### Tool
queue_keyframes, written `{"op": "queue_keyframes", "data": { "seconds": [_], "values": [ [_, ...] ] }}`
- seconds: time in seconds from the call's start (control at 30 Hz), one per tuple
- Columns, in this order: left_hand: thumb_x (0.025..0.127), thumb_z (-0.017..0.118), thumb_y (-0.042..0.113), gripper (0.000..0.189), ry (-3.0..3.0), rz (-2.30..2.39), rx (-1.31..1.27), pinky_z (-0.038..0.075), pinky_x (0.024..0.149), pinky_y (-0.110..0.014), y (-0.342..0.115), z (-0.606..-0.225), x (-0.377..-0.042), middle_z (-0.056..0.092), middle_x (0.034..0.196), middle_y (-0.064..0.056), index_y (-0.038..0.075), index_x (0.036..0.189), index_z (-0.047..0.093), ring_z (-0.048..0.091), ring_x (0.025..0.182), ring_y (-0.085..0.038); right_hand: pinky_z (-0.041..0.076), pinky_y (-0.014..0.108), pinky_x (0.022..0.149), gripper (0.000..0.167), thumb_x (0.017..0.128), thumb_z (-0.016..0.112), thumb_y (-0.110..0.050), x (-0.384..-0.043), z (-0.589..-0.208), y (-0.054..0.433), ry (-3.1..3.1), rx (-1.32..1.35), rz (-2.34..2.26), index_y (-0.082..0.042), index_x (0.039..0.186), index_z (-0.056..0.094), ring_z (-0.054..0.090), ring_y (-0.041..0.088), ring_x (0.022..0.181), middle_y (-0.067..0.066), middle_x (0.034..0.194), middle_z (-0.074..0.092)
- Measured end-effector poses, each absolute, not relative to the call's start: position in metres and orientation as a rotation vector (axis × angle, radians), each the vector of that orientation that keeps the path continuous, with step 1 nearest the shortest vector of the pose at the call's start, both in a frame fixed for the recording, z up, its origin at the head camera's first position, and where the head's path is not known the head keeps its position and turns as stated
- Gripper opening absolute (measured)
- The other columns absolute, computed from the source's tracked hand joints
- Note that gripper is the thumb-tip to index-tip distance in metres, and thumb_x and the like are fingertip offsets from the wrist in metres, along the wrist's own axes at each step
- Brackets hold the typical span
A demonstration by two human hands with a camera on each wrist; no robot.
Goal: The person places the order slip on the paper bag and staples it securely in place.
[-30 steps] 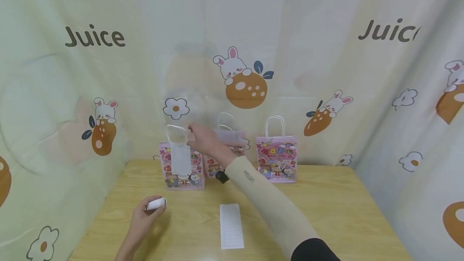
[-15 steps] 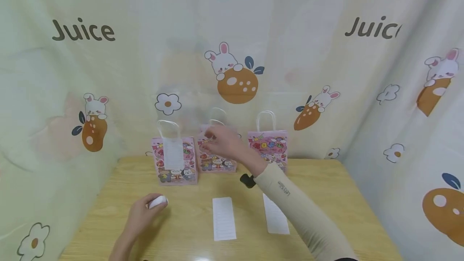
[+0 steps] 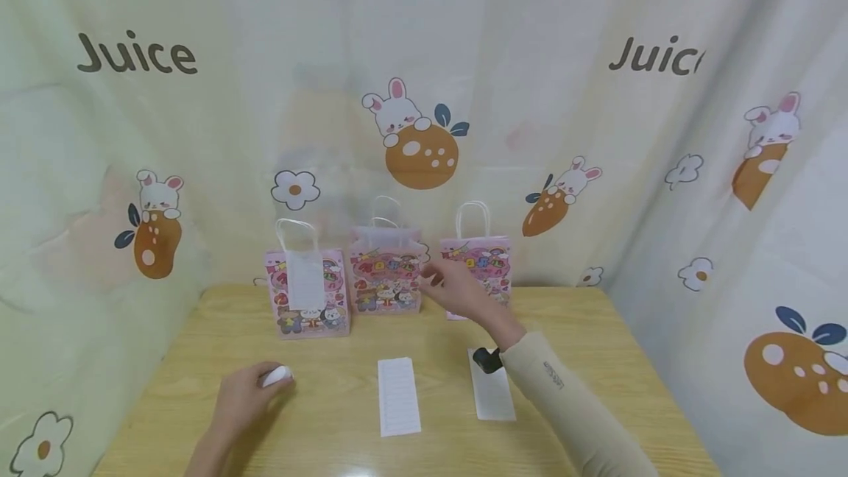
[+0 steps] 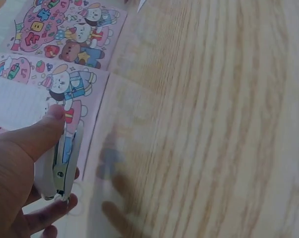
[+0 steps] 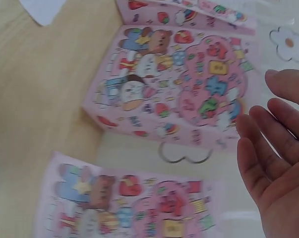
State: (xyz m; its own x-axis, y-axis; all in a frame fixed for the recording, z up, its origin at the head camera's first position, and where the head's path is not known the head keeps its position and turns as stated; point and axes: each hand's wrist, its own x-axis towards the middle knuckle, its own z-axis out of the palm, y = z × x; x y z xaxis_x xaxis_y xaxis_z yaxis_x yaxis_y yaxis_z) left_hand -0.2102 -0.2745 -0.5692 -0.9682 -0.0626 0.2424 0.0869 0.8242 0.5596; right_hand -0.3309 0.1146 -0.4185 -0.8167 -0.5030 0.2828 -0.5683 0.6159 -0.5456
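Note:
My left hand (image 3: 241, 400) grips a small white stapler (image 3: 277, 375) above the front left of the table; its metal hinge shows in the left wrist view. A pink cartoon paper bag (image 3: 334, 297) stands at the back left, a white lined paper slip (image 3: 306, 282) hanging over its front below the handle. My right hand (image 3: 460, 289) holds nothing, its fingers loosely bent, in front of another pink bag (image 3: 493, 278) at the right. Between these two stands a third pink bag (image 3: 386, 293), a little left of that hand.
Two more white slips lie flat on the wooden table (image 3: 318, 440): one lined slip (image 3: 399, 396) near the middle and another slip (image 3: 493, 400) under the right forearm. A printed curtain (image 3: 318, 131) hangs close behind the bags and along both sides.
My right hand has moved right, from beside the left bag's handle past the middle bag to the right one. The left hand still holds the stapler. The view has turned slightly right.

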Motion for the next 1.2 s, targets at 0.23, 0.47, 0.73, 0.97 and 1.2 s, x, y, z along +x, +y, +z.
{"op": "queue_keyframes", "data": {
  "seconds": [0.23, 0.47, 0.73, 0.97, 1.2],
  "values": [
    [0.082, 0.078, 0.039, 0.039, -2.762, -0.847, -0.008, 0.05, 0.073, -0.047, -0.276, -0.576, -0.21, 0.072, 0.096, -0.01, 0.01, 0.107, 0.073, 0.065, 0.082, -0.028, 0.053, 0.029, 0.066, 0.015, 0.088, 0.072, -0.016, -0.322, -0.457, 0.127, -2.695, 0.774, 1.09, -0.007, 0.099, 0.069, 0.063, 0.013, 0.077, 0.003, 0.093, 0.069],
    [0.08, 0.079, 0.037, 0.036, -2.776, -0.824, 0.021, 0.05, 0.076, -0.048, -0.279, -0.584, -0.209, 0.072, 0.096, -0.01, 0.009, 0.103, 0.074, 0.065, 0.084, -0.028, 0.051, 0.027, 0.064, 0.012, 0.087, 0.072, -0.014, -0.309, -0.492, 0.134, -2.711, 0.72, 1.217, -0.007, 0.095, 0.07, 0.06, 0.01, 0.073, -0.001, 0.085, 0.067],
    [0.08, 0.079, 0.037, 0.035, -2.772, -0.877, 0.026, 0.049, 0.077, -0.048, -0.278, -0.587, -0.214, 0.071, 0.096, -0.007, 0.011, 0.103, 0.074, 0.064, 0.084, -0.024, 0.05, 0.027, 0.063, 0.012, 0.09, 0.07, -0.015, -0.303, -0.514, 0.137, -2.719, 0.713, 1.273, -0.005, 0.096, 0.07, 0.06, 0.01, 0.073, -0.003, 0.086, 0.067],
    [0.082, 0.078, 0.037, 0.038, -2.803, -0.942, 0.048, 0.048, 0.078, -0.048, -0.278, -0.585, -0.214, 0.07, 0.1, -0.009, 0.008, 0.105, 0.073, 0.063, 0.088, -0.025, 0.049, 0.029, 0.065, 0.01, 0.092, 0.068, -0.017, -0.295, -0.527, 0.136, -2.77, 0.657, 1.284, -0.008, 0.096, 0.069, 0.057, 0.012, 0.076, -0.003, 0.088, 0.066],
    [0.079, 0.08, 0.04, 0.049, -2.842, -0.979, 0.079, 0.048, 0.082, -0.051, -0.279, -0.587, -0.211, 0.068, 0.108, -0.014, 0.005, 0.113, 0.069, 0.062, 0.094, -0.03, 0.05, 0.027, 0.062, 0.016, 0.091, 0.068, -0.015, -0.279, -0.552, 0.129, -2.835, 0.642, 1.377, -0.001, 0.1, 0.068, 0.059, 0.013, 0.076, 0.001, 0.092, 0.067]
  ]
}}
